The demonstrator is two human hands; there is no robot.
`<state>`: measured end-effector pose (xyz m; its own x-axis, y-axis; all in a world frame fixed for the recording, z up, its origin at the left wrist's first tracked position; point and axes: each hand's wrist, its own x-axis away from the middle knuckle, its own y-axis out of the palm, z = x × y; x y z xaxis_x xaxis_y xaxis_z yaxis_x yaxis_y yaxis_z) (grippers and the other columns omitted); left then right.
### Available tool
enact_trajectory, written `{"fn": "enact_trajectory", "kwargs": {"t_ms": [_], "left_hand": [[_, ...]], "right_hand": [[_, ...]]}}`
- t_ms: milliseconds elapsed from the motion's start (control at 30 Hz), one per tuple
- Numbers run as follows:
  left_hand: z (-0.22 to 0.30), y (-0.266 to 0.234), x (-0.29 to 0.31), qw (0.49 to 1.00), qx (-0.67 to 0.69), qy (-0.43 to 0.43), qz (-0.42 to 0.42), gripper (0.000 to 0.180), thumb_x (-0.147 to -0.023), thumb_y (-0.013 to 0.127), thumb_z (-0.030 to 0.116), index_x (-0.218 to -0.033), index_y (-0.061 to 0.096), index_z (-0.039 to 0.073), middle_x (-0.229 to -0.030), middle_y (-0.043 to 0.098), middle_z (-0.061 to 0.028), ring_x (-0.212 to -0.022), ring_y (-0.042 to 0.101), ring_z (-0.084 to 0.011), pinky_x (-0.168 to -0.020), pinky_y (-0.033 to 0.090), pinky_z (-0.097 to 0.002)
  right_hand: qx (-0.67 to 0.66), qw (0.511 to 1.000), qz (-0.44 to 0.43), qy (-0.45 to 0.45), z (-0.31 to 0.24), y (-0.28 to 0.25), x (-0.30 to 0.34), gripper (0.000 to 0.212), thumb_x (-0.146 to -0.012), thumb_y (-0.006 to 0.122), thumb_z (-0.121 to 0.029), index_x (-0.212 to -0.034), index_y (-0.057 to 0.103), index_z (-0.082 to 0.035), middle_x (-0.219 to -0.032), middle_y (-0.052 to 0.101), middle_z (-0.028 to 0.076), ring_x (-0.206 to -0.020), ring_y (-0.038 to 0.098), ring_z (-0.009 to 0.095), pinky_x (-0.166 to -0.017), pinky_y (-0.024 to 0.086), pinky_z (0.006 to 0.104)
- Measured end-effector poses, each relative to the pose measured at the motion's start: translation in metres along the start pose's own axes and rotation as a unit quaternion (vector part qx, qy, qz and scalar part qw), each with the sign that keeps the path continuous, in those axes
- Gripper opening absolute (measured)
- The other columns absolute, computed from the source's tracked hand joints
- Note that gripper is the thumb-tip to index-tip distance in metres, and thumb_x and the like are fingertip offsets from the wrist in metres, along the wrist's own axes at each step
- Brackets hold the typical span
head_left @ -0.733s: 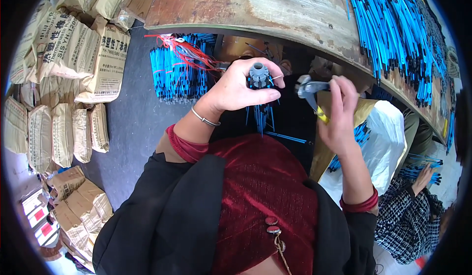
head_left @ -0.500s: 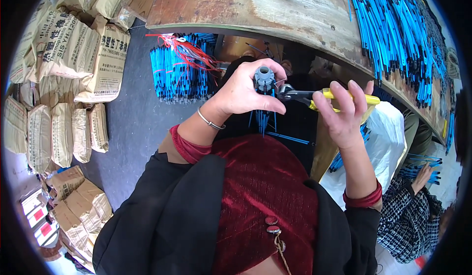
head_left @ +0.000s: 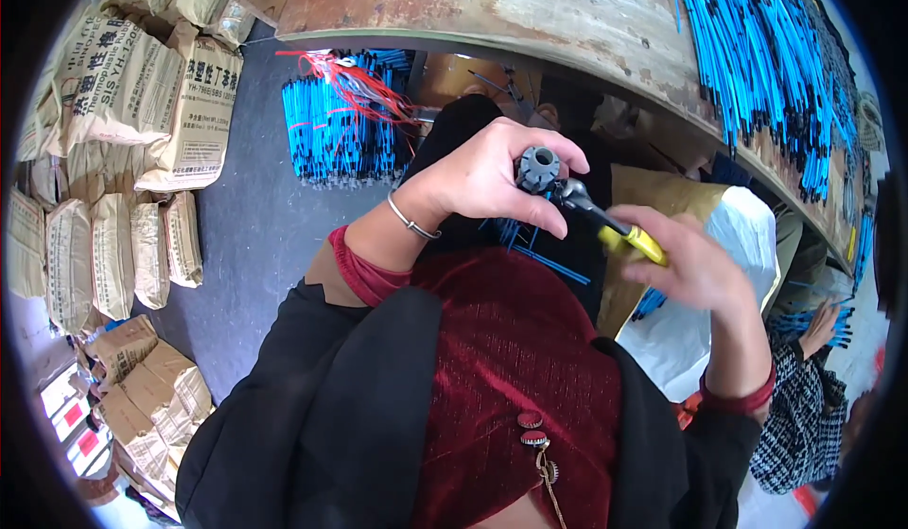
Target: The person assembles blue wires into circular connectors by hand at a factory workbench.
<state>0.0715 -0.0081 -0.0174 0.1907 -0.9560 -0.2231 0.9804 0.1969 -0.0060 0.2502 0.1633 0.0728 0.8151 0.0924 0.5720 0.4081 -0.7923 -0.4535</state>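
My left hand (head_left: 484, 172) is wrapped round a dark grey ribbed round fitting (head_left: 538, 170) with a hole in its end. Thin blue rods (head_left: 556, 264) show beneath that hand, over my lap; whether they join the fitting is hidden. In my right hand (head_left: 695, 260) is a pair of pliers (head_left: 646, 244) with yellow handles, its fingers closed round them and slightly blurred. The dark metal jaws meet the right side of the fitting, where a wire may be, too small to make out.
A worn wooden table (head_left: 407, 4) spans the far side, blue rods (head_left: 757, 66) heaped at its right. Bundled blue rods (head_left: 345, 137) with red ties stand left of my knees. Brown paper sacks (head_left: 203, 113) line the left. Beside a white sack (head_left: 747, 236), another person's hand (head_left: 821, 326) holds blue rods.
The fitting has shifted right and tilted. My right hand has come down and turned, its fingers closing from spread to wrapped round the pliers' handles.
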Motion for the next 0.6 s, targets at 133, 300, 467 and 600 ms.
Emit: {"fn": "enact_trajectory", "kwargs": {"t_ms": [133, 300, 467, 600], "left_hand": [[-0.003, 0.002, 0.001, 0.993, 0.018, 0.056, -0.103, 0.046, -0.054, 0.085, 0.013, -0.092, 0.063, 0.0, -0.079, 0.064, -0.0076, -0.069, 0.061, -0.0154, -0.066, 0.048, -0.0269], [-0.002, -0.005, 0.0, 0.999, -0.025, -0.003, -0.038, 0.045, -0.052, 0.086, 0.014, -0.089, 0.064, 0.0, -0.078, 0.064, -0.0091, -0.07, 0.062, -0.0176, -0.065, 0.048, -0.0278], [0.002, -0.001, -0.004, 0.999, -0.001, -0.019, -0.039, 0.041, -0.053, 0.085, 0.014, -0.085, 0.065, 0.001, -0.077, 0.064, -0.0097, -0.068, 0.062, -0.0191, -0.063, 0.048, -0.0286], [-0.003, 0.0, -0.007, 0.993, -0.006, 0.042, -0.106, 0.04, -0.053, 0.085, 0.015, -0.085, 0.065, 0.001, -0.076, 0.064, -0.0089, -0.067, 0.062, -0.019, -0.062, 0.048, -0.0286]], "right_hand": [[-0.105, 0.994, -0.007, -0.005, 0.009, 0.012, 0.0, 0.063, -0.066, 0.069, 0.0, -0.124, 0.044, -0.001, -0.103, 0.056, 0.021, -0.085, 0.061, 0.031, -0.07, 0.051, 0.0355], [-0.242, 0.97, -0.02, -0.03, 0.019, 0.021, -0.004, 0.071, -0.065, 0.07, 0.001, -0.128, 0.038, 0.0, -0.087, 0.064, 0.019, -0.081, 0.066, 0.029, -0.066, 0.052, 0.0336], [0.067, 0.987, 0.122, -0.084, 0.018, 0.021, 0.01, 0.075, -0.066, 0.069, 0.004, -0.131, 0.032, 0.0, -0.093, 0.062, 0.018, -0.081, 0.065, 0.025, -0.066, 0.052, 0.0331], [-0.461, 0.847, -0.247, 0.096, 0.042, 0.038, 0.003, 0.071, -0.066, 0.068, 0.003, -0.128, 0.035, 0.001, -0.095, 0.061, 0.018, -0.08, 0.064, 0.027, -0.068, 0.051, 0.0343]]}}
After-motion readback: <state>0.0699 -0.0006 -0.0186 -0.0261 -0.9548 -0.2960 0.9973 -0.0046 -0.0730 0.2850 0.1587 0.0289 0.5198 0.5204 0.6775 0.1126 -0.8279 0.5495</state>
